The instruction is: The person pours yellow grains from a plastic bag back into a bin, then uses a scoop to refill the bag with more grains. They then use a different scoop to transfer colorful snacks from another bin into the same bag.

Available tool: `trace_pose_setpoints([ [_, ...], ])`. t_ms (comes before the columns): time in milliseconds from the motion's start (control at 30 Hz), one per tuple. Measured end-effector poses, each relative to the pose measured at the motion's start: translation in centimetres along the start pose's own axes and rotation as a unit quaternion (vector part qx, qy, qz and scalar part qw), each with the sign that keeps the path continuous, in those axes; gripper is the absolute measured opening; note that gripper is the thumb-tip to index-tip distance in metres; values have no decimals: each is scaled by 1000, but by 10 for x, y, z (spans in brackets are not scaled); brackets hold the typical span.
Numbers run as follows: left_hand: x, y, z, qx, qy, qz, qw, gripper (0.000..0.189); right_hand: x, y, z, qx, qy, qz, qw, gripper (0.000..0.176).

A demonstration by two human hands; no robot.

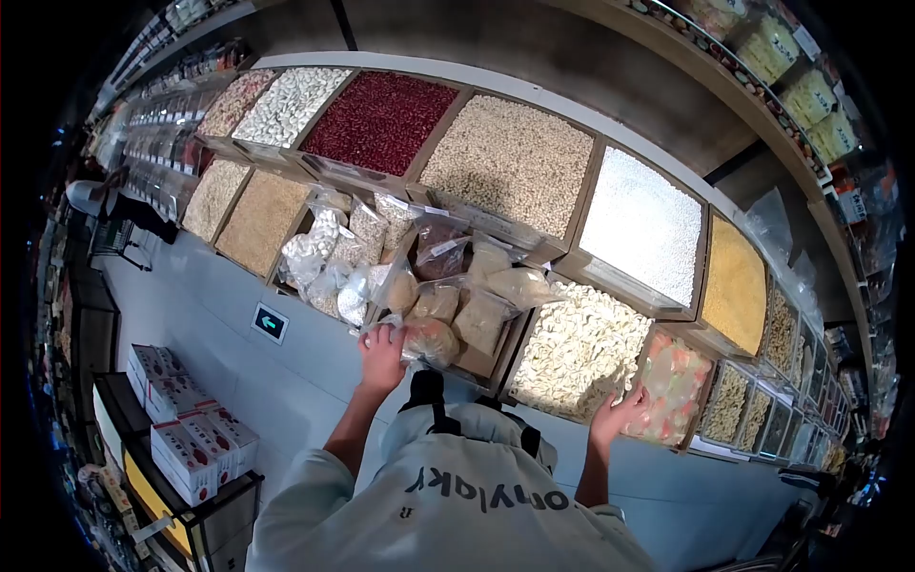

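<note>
My left hand (382, 357) is at the near edge of a bin of packed goods, its fingers bent over the clear plastic of a knotted-looking bag (429, 341) with reddish print. More clear bags of tan grain (479, 319) lie heaped beyond it in the same bin. My right hand (621, 414) is held apart to the right, fingers stretched and nothing in them. It is over the near corner between a bin of pale dried slices (579, 348) and a bin covered by a red-and-green patterned plastic bag (671, 386).
Behind stand bins of dark red beans (381, 119), beige beans (510, 153), white grains (640, 224) and yellow grain (732, 281). Bagged white goods (329, 248) fill a bin at left. Red-and-white cartons (195, 439) sit on a stand. A person (114, 205) is beside a cart at far left.
</note>
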State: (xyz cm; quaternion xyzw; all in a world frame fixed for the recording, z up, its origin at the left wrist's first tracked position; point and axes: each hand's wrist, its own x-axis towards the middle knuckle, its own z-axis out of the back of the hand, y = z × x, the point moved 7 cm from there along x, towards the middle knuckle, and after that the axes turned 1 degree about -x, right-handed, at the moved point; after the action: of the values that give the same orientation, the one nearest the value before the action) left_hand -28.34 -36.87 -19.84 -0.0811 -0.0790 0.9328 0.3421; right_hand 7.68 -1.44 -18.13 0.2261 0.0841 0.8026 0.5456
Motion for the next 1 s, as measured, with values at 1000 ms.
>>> trace_pose_setpoints([
  [1000,-28,-210,106,-324,140,-425,833,59,-108,166,81,306,5,-25,952,21],
])
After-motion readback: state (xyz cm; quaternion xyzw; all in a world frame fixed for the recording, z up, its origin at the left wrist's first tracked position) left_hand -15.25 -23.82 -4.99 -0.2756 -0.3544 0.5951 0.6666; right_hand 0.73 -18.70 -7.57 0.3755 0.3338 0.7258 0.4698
